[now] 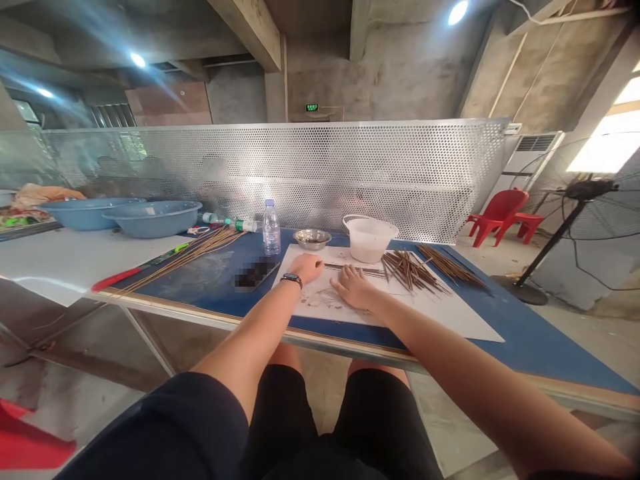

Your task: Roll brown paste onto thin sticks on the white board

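Note:
My left hand [307, 268], wearing a dark wristband, is closed at the left end of a thin brown stick [374, 271]. Close to its right, my right hand [354, 288] lies palm down with fingers stretched out over the stick and the white board [450, 320]. Just beyond stands a white plastic bucket [373, 239], and a small metal bowl [312, 239] is to its left. A loose pile of brown sticks [411, 271] lies right of my hands, partly on the board. Dark smudges and crumbs mark the board around my fingers.
A second stick bundle [453, 265] lies farther right on the blue table [520, 333]. To the left are a water bottle [271, 229], a blurred-out dark object [254, 273], long thin canes [193, 257] and blue basins [155, 220]. A perforated metal screen [300, 167] stands behind.

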Tool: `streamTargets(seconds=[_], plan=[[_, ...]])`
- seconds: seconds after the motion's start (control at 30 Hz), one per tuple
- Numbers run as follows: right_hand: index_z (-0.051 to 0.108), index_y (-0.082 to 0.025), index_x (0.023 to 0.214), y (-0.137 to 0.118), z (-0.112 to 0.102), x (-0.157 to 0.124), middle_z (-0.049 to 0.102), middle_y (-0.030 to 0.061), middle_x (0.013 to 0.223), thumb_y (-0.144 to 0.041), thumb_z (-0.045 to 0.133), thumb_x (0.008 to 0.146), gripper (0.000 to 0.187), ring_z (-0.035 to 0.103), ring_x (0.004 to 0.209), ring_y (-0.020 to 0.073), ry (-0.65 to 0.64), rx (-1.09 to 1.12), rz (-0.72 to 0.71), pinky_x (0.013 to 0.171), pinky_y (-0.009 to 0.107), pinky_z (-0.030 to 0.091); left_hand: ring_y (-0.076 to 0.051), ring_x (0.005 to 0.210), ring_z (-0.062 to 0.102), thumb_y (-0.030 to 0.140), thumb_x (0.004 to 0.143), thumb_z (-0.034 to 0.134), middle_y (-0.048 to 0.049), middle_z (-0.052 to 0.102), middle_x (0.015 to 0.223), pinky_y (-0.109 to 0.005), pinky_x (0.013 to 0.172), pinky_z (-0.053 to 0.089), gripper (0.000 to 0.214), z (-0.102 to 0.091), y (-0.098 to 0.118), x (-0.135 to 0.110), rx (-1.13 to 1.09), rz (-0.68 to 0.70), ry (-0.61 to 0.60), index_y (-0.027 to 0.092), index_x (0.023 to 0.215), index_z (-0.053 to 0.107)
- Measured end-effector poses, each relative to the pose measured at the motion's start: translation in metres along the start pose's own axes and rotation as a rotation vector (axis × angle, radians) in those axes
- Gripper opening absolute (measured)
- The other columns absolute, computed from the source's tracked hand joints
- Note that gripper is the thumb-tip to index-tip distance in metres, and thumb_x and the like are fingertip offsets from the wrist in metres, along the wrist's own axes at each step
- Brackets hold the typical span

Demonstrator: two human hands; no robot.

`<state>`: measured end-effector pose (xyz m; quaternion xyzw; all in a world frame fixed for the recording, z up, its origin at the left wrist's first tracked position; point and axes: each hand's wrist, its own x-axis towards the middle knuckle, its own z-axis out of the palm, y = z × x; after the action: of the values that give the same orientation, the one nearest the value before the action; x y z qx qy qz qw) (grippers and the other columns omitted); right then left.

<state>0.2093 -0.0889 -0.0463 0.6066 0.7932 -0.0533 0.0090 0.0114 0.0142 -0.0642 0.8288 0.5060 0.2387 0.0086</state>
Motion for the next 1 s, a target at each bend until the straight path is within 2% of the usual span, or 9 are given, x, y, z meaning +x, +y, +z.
streamTargets(seconds=[0.07,0.2,0.3,0.43,0.57,0.67,0.8,0.87,1.0], plan=[[0.024,0.005,0.178,0.003,0.004,-0.024,0.013,0.0303,0.188,-0.070,0.007,0.111,0.102,0.004,0.177,0.0411,-0.013,0.007,-0.052,0.142,0.059,0.010,-0.024,0.064,0.051,0.037,0.103,0.051,-0.0092,0.062,0.067,-0.040,0.062,0.025,0.040,0.000,-0.001,0.001,-0.014,0.003,-0.008,0.024,0.066,0.049],[0.024,0.009,0.176,0.008,0.007,-0.076,0.014,0.0320,0.187,-0.079,0.006,0.106,0.114,0.004,0.176,0.0446,-0.037,0.033,-0.139,0.142,0.062,0.008,-0.024,0.060,0.047,0.036,0.103,0.050,-0.0080,0.055,0.062,-0.041,0.062,0.025,0.040,-0.001,-0.002,0.002,-0.035,0.007,-0.027,0.025,0.064,0.043],[0.024,0.008,0.177,0.009,0.005,-0.092,0.014,0.0298,0.187,-0.080,0.005,0.106,0.115,0.003,0.176,0.0447,-0.064,0.025,-0.145,0.142,0.064,0.007,-0.022,0.057,0.042,0.035,0.102,0.051,-0.0064,0.049,0.059,-0.040,0.062,0.025,0.043,-0.001,-0.001,0.001,-0.053,0.016,-0.040,0.026,0.063,0.037],[0.023,0.010,0.177,0.010,0.002,-0.060,0.013,0.0315,0.187,-0.072,0.004,0.110,0.107,0.004,0.176,0.0442,-0.074,-0.034,-0.083,0.141,0.063,0.010,-0.022,0.056,0.041,0.036,0.101,0.054,-0.0056,0.047,0.058,-0.039,0.061,0.025,0.043,-0.001,0.000,-0.001,-0.060,0.012,-0.045,0.026,0.063,0.035],[0.034,-0.001,0.177,0.013,-0.003,-0.010,0.024,0.0291,0.186,-0.060,0.008,0.114,0.090,0.012,0.176,0.0430,-0.015,-0.052,-0.035,0.140,0.064,0.014,-0.023,0.061,0.047,0.036,0.100,0.055,-0.0070,0.055,0.064,-0.039,0.062,0.023,0.040,-0.001,-0.001,0.001,-0.043,-0.011,-0.031,0.025,0.065,0.041],[0.031,-0.001,0.178,0.016,-0.004,0.001,0.021,0.0293,0.186,-0.055,0.010,0.115,0.086,0.011,0.176,0.0426,0.020,-0.033,-0.048,0.139,0.067,0.015,-0.023,0.063,0.051,0.036,0.101,0.054,-0.0080,0.059,0.067,-0.039,0.062,0.023,0.039,-0.001,-0.002,0.002,-0.032,-0.027,-0.024,0.024,0.065,0.044],[0.032,0.008,0.174,0.014,0.004,-0.035,0.024,0.0314,0.185,-0.063,0.014,0.114,0.095,0.014,0.176,0.0421,0.024,0.014,-0.149,0.141,0.060,0.018,-0.024,0.065,0.053,0.036,0.101,0.056,-0.0087,0.062,0.069,-0.040,0.062,0.025,0.038,0.001,-0.002,0.003,-0.039,-0.034,-0.033,0.025,0.065,0.047],[0.028,0.013,0.173,0.011,0.009,-0.065,0.020,0.0353,0.184,-0.076,0.014,0.110,0.110,0.010,0.176,0.0448,0.007,0.017,-0.184,0.142,0.058,0.017,-0.025,0.065,0.053,0.035,0.101,0.055,-0.0087,0.061,0.067,-0.040,0.063,0.026,0.039,0.002,-0.002,0.003,-0.046,-0.030,-0.040,0.025,0.065,0.046],[0.027,0.005,0.178,0.003,0.014,-0.109,0.016,0.0300,0.186,-0.089,0.013,0.103,0.121,0.013,0.175,0.0462,-0.022,0.024,-0.209,0.141,0.062,0.020,-0.025,0.062,0.049,0.033,0.102,0.053,-0.0074,0.056,0.063,-0.041,0.063,0.025,0.041,0.003,-0.003,0.002,-0.054,-0.017,-0.045,0.025,0.064,0.041]])
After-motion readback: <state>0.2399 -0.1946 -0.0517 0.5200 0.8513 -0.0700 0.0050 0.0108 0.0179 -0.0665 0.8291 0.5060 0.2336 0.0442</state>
